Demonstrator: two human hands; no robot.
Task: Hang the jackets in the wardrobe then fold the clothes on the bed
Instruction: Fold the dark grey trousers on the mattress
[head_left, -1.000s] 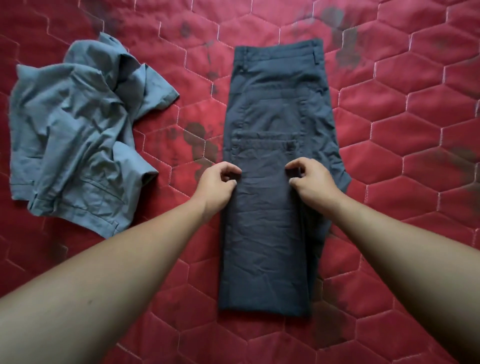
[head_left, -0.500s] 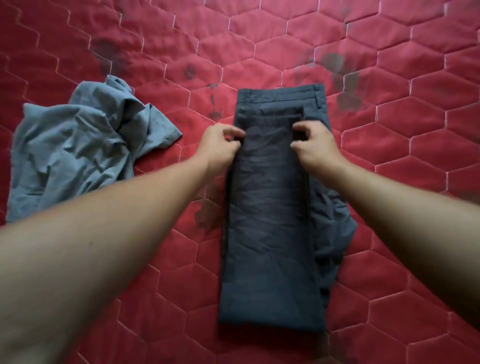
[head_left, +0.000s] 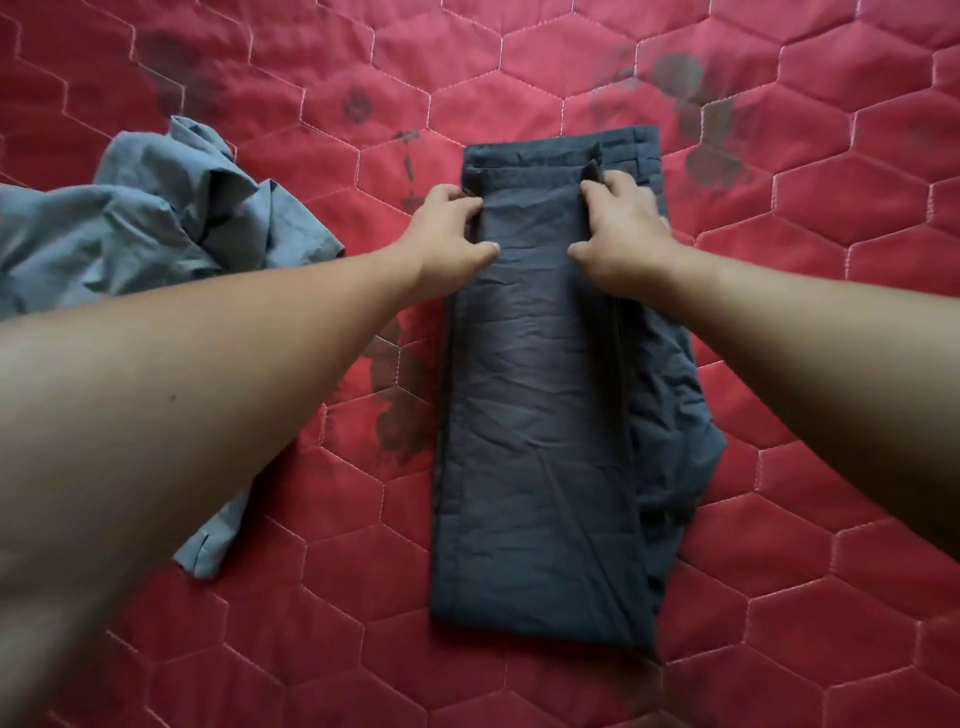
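The dark slate-blue woven cloth trousers (head_left: 535, 415) in the middle look matt and thin, like cotton. Their top layer is covered in fine creases, with a paler, faded-looking band down its length. The crumpled pale grey-blue cloth garment (head_left: 156, 223) to the left is matt too, softer-looking and bunched in deep folds. The red quilted fabric bed cover (head_left: 831, 260) beneath has a faint sheen, padded hexagons outlined in pale stitching, and dull dark blotches.

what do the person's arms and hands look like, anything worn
The left forearm and right forearm are bare to the frame edge, no sleeves. The left hand and right hand carry no gloves, rings, watch or bracelet. The left forearm has one small dark mark.
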